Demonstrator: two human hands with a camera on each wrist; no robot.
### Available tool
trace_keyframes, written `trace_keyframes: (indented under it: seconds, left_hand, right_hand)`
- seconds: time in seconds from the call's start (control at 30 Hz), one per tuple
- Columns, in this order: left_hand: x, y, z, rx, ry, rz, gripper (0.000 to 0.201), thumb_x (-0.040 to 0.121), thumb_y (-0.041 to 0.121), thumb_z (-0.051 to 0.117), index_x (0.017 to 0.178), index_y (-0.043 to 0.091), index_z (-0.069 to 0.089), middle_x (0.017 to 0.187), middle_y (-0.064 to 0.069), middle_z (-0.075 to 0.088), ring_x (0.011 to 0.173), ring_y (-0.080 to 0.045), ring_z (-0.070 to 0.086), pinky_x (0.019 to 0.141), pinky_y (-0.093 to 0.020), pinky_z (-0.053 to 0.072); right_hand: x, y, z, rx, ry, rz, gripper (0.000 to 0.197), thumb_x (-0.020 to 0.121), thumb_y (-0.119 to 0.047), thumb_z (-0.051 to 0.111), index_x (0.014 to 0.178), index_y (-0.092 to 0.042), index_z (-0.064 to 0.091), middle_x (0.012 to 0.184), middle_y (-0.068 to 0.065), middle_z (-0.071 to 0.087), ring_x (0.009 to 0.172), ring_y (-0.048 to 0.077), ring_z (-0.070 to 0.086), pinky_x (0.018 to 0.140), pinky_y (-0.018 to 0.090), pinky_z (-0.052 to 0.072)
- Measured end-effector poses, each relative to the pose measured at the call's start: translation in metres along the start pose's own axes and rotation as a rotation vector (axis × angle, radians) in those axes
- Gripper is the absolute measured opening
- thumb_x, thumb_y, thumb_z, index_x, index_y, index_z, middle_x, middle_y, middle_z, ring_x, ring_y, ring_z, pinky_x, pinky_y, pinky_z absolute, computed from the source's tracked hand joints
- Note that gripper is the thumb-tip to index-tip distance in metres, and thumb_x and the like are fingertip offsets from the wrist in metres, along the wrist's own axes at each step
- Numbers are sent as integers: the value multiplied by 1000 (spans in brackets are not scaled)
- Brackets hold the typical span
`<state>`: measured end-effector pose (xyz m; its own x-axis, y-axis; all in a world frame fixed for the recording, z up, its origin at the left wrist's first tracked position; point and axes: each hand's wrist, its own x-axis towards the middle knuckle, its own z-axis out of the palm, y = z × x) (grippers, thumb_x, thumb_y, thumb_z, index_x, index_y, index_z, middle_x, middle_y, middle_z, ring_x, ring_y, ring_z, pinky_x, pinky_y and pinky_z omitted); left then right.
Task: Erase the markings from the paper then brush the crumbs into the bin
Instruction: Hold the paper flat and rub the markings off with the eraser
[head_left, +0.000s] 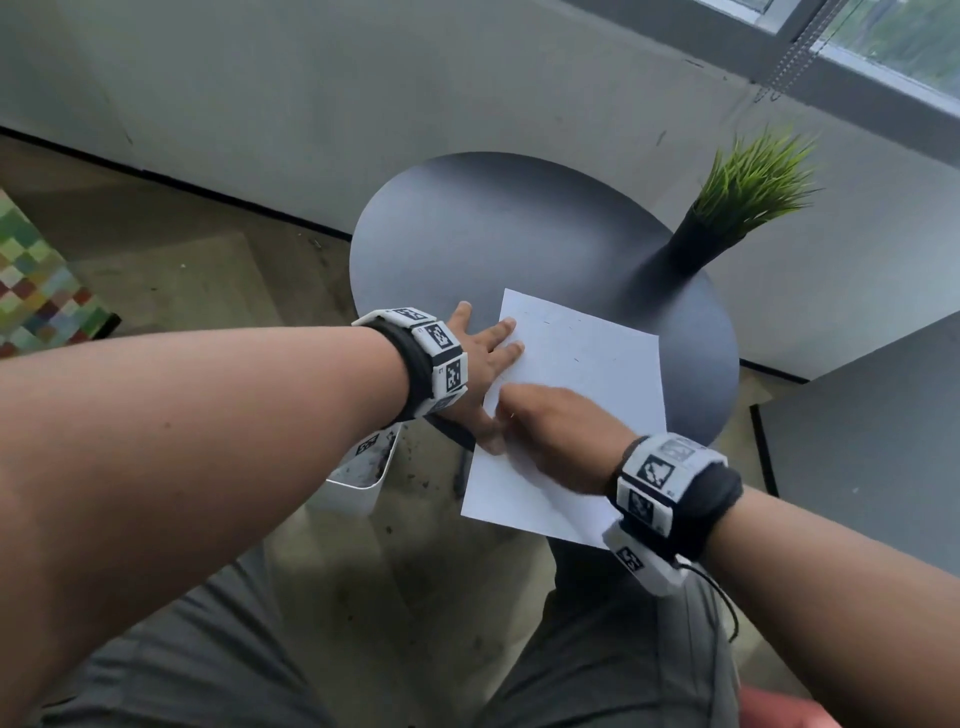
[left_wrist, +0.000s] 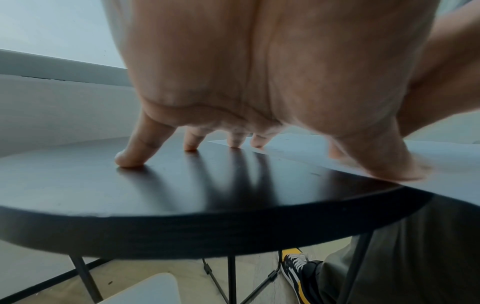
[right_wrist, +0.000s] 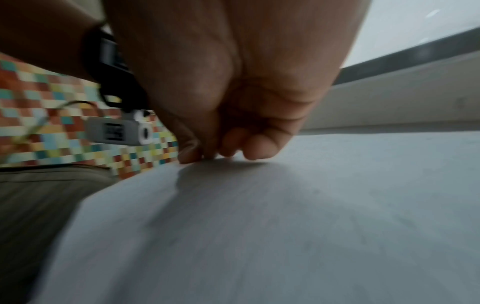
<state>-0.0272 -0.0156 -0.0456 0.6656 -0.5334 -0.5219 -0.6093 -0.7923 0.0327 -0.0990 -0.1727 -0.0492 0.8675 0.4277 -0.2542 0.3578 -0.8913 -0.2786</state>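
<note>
So the paper (head_left: 582, 395) lies on the round table (head_left: 467, 228), its near end hanging off the near edge; the bin (head_left: 358, 478) sits on the floor below, to the left; left hand (head_left: 480, 353) is spread flat, fingers straight, some tips on the sheet's left edge and the rest on the table; right hand (head_left: 550, 431) is bunched, fingertips (right_wrist: 189, 156) pressed together down on the sheet; can't tell if there's an eraser in there; a few faint marks are left at the far end; it's thin, floppy, slides and creases easily I'd guess, so pin it flat close to the rubbing spot, not by the overhang
</note>
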Motion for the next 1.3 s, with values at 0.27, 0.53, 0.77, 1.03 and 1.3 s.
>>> trace_keyframes:
  seconds: [0.27, 0.53, 0.77, 1.03, 1.3]
  left_hand:
    - [6, -1, 4, -5, 20, -6, 130, 64, 89, 61, 158, 35, -11, 166, 11, -18, 150, -47, -10, 108, -72, 22]
    - [15, -2, 8, 17, 39, 8, 126, 58, 92, 57, 155, 47, -10, 167, 7, -16, 146, -51, -1, 110, -68, 26]
    - [19, -1, 6, 47, 33, -8, 128, 56, 93, 58, 154, 49, -11, 167, 6, -16, 146, -53, -1, 113, -68, 24]
    - [24, -3, -1, 45, 36, -29, 134, 49, 94, 61, 154, 48, -10, 167, 5, -14, 146, -53, 1, 114, -68, 21]
    - [13, 2, -5, 45, 39, 5, 112, 64, 86, 63, 153, 56, 1, 167, 4, -15, 141, -53, 14, 105, -64, 35]
  right_hand:
    - [-7, 37, -10, -33, 118, 221, 11, 95, -24, 47, 95, -13, 47, 97, 7, 59, 89, 31, 54, 76, 38, 45]
    - [-16, 52, -16, 18, 108, 306, 15, 96, -29, 49, 98, -15, 50, 99, 4, 61, 92, 30, 55, 81, 39, 46]
    - [-21, 20, -4, 8, -18, 5, 10, 95, -25, 49, 99, -15, 51, 95, 2, 59, 86, 25, 53, 75, 35, 43]
    - [-27, 9, 0, -86, -79, -101, 5, 95, -21, 47, 98, -17, 47, 92, 1, 54, 82, 23, 49, 71, 36, 41]
    - [-5, 80, -23, 136, 96, 480, 15, 95, -34, 51, 97, -19, 51, 88, 1, 62, 87, 26, 58, 74, 36, 47]
